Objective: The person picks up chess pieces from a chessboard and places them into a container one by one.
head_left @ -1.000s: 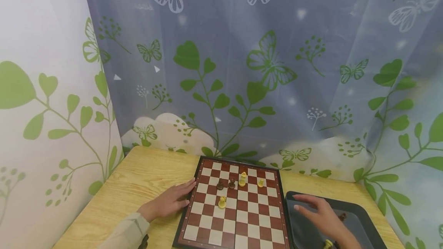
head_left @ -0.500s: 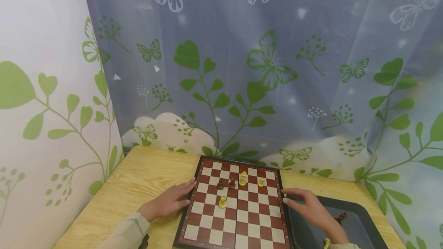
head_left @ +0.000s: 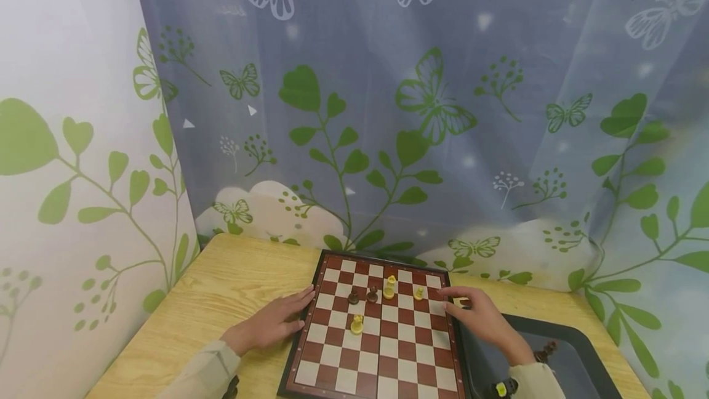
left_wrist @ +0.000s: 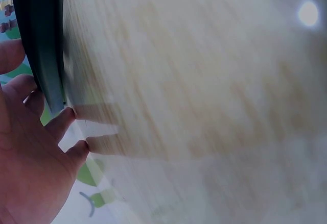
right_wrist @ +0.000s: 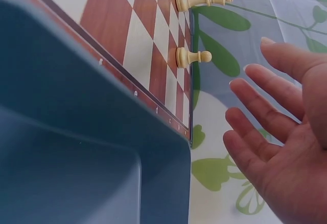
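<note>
A red-and-white chessboard [head_left: 396,337] lies on the table. My left hand [head_left: 268,323] rests against its left edge, fingers extended; in the left wrist view the hand [left_wrist: 36,147] touches the board's dark side [left_wrist: 48,35]. My right hand [head_left: 482,319] hovers over the right edge, fingers spread and holding nothing, near a pale pawn [head_left: 418,293]. In the right wrist view the hand [right_wrist: 281,106] is apart from the pawn [right_wrist: 191,57]. A tall pale piece [head_left: 389,288], two dark pieces [head_left: 353,295] [head_left: 372,294] and another pale piece [head_left: 357,324] stand on squares.
A dark tray [head_left: 576,350] sits right of the board, under my right forearm, with a dark piece [head_left: 546,351] in it. Wooden table [head_left: 244,263] extends to the left. A patterned curtain [head_left: 360,109] hangs behind the table.
My right hand has moved from above the tray leftward and forward to the board's right edge, closer to the pale pawn. The left hand and the pieces on the board have not moved.
</note>
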The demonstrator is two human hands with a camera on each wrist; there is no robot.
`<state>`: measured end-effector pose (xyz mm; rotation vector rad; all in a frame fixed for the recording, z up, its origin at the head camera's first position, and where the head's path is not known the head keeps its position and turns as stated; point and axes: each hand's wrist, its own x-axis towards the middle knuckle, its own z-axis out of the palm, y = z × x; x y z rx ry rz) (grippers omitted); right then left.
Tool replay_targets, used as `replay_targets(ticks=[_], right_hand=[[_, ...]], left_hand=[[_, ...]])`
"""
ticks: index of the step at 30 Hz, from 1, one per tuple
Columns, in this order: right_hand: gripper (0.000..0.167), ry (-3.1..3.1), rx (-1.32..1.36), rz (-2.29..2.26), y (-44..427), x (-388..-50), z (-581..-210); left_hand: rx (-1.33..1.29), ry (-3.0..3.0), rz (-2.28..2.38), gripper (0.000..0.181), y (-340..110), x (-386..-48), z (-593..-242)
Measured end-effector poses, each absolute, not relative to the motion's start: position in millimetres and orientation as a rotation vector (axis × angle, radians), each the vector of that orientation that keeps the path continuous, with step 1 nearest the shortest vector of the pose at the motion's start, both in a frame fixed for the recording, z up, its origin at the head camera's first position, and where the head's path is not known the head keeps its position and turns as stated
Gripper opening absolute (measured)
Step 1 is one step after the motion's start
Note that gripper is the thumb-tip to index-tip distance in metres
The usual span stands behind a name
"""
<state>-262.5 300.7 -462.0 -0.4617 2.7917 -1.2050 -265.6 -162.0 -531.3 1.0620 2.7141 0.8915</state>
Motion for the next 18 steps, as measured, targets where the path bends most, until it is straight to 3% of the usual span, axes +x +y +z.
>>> replay_targets(ticks=[18], right_hand=[[0.034, 2.845, -0.516, -1.193, 281.4, -288.9, -468.6]], left_hand=[[1.076, 2.693, 0.901, 0.064, -163.3, -265.2, -530.4]])
